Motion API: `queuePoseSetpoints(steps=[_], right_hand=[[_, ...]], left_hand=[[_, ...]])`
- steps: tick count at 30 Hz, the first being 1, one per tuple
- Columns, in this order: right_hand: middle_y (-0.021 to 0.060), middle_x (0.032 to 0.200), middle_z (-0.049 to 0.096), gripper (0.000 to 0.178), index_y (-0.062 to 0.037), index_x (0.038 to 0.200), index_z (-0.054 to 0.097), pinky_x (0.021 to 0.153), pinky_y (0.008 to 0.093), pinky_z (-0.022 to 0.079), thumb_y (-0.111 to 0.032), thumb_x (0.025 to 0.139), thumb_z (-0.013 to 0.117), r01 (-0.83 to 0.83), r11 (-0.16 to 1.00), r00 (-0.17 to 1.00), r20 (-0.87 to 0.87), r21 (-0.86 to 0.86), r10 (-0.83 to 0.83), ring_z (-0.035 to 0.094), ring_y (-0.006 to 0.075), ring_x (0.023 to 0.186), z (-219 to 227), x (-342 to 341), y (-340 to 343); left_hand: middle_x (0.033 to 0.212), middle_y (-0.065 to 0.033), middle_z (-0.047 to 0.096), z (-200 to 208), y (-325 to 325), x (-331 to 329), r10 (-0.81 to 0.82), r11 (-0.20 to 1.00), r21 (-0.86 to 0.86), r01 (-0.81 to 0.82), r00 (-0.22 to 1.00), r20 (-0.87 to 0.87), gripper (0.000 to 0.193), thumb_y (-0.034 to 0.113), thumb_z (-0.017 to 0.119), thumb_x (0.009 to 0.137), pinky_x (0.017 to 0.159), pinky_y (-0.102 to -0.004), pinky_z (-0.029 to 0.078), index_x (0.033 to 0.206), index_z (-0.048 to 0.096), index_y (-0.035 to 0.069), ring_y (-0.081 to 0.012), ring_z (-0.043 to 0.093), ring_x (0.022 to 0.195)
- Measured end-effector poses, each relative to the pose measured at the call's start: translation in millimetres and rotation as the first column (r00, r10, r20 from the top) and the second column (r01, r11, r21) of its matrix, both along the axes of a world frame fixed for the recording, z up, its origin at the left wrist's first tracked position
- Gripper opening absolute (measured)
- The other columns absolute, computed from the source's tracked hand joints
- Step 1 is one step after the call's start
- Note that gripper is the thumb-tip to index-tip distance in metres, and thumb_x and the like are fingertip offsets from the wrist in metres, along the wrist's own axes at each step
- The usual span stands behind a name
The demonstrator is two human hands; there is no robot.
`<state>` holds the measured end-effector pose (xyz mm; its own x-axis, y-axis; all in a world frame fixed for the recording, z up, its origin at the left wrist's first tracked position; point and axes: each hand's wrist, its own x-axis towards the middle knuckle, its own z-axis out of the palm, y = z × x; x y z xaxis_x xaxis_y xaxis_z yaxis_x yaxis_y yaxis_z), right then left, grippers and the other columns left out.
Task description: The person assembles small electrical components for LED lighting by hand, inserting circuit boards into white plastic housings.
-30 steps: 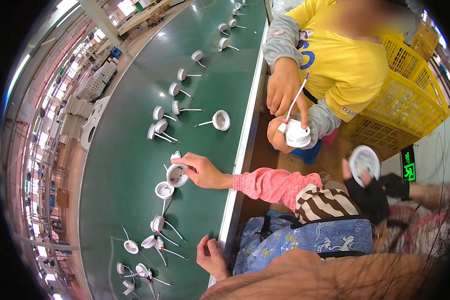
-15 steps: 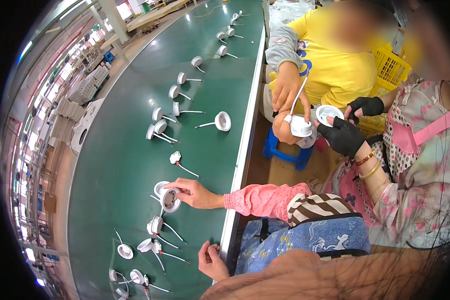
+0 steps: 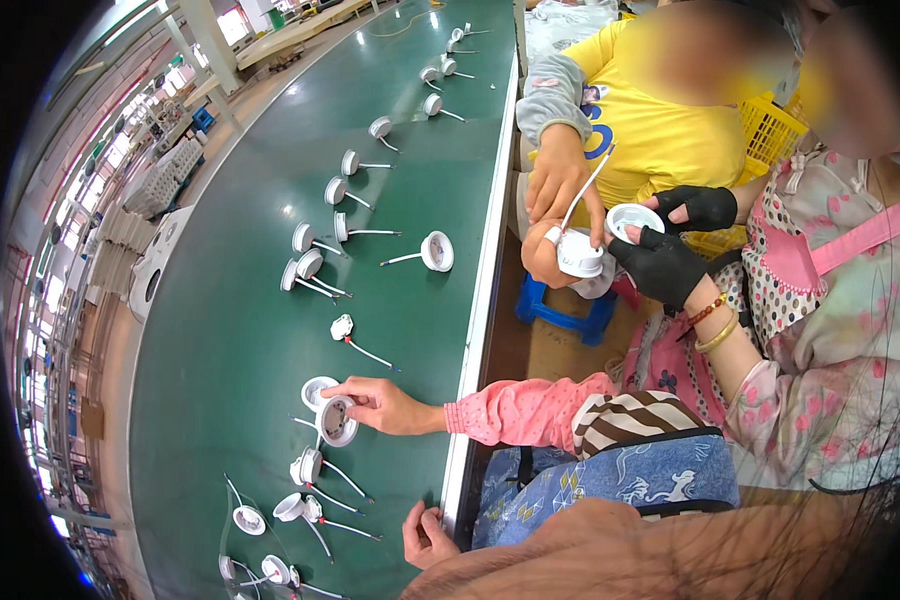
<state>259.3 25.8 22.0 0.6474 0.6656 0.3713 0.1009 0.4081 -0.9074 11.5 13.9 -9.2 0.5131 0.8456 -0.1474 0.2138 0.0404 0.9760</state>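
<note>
My right hand (image 3: 385, 405), in a pink sleeve, reaches over the green belt. Its fingers and thumb pinch the rim of a round white housing (image 3: 338, 421), the open side turned into view. Just behind it, a second white cup-shaped part (image 3: 317, 391) is partly covered. Down at the belt's near edge rests my left hand (image 3: 428, 537), fingers loosely curled with the tips apart and nothing seen in them; its forearm is hidden. Below the held housing lie several white parts with wires (image 3: 310, 465). A small white connector with a wire (image 3: 342, 327) is just beyond my right hand.
A line of white wired parts (image 3: 350, 162) runs up the belt (image 3: 270, 200), which has a pale rim (image 3: 475, 340) on the right. Across that edge, black-gloved hands (image 3: 670, 262) and another co-worker's hands (image 3: 560, 190) hold white parts. A blue stool (image 3: 560, 322) stands below them.
The view has shifted slightly. My right hand, still pinching the housing, sits a little lower in the picture, and the nearby belt parts appear lower too. My left hand has hardly moved.
</note>
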Motion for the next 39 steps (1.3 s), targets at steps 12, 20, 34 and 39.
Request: queuePoseSetpoints(steps=[12, 20, 34, 39], right_hand=[[0.006, 0.106, 0.059, 0.045, -0.0055, 0.135, 0.061, 0.078, 0.028, 0.047, 0.005, 0.091, 0.055, -0.043, 0.998, 0.998, -0.037, 0.051, 0.045, 0.055, 0.0116, 0.086, 2.1, -7.2, -3.1], [0.003, 0.111, 0.058, 0.046, -0.0049, 0.137, 0.059, 0.084, 0.0259, 0.045, 0.007, 0.093, 0.053, -0.079, 0.991, 0.995, -0.059, 0.104, 0.086, 0.055, 0.009, 0.095, 0.9, -9.0, 2.2], [0.0029, 0.111, 0.059, 0.046, -0.0045, 0.137, 0.059, 0.082, 0.026, 0.047, 0.007, 0.093, 0.054, -0.084, 0.993, 0.995, -0.048, 0.079, 0.088, 0.056, 0.0081, 0.094, -0.8, -12.6, 6.4], [0.0027, 0.11, 0.06, 0.047, -0.0042, 0.137, 0.059, 0.081, 0.0253, 0.047, 0.007, 0.092, 0.054, -0.084, 0.995, 0.995, -0.057, 0.05, 0.087, 0.055, 0.0078, 0.09, 6.6, -9.1, -1.5]], left_hand=[[0.087, -0.0098, 0.069, -19.4, 3.9, -22.7, -0.095, 0.986, 0.135, 0.095, 0.995, -0.008, 0.022, 0.012, 0.06, 0.101, 0.077, -0.0282, 0.053, 0.117, 0.066, -0.001, -0.015, 0.063, 0.08], [0.09, -0.0098, 0.069, -7.0, 2.5, -20.8, -0.109, 0.986, 0.123, 0.11, 0.994, -0.021, 0.021, 0.012, 0.059, 0.102, 0.079, -0.0272, 0.054, 0.118, 0.065, -0.001, -0.0145, 0.064, 0.082], [0.086, -0.0101, 0.068, -8.5, 3.6, -22.7, -0.096, 0.985, 0.14, 0.097, 0.995, -0.015, 0.019, 0.006, 0.059, 0.099, 0.075, -0.0277, 0.053, 0.114, 0.067, -0.002, -0.0153, 0.063, 0.077], [0.084, -0.0096, 0.067, 0.8, -0.6, -12.2, -0.028, 0.999, 0.038, 0.025, 0.996, 0.082, 0.017, 0.002, 0.059, 0.095, 0.074, -0.0288, 0.053, 0.108, 0.069, -0.003, -0.0159, 0.063, 0.076]])
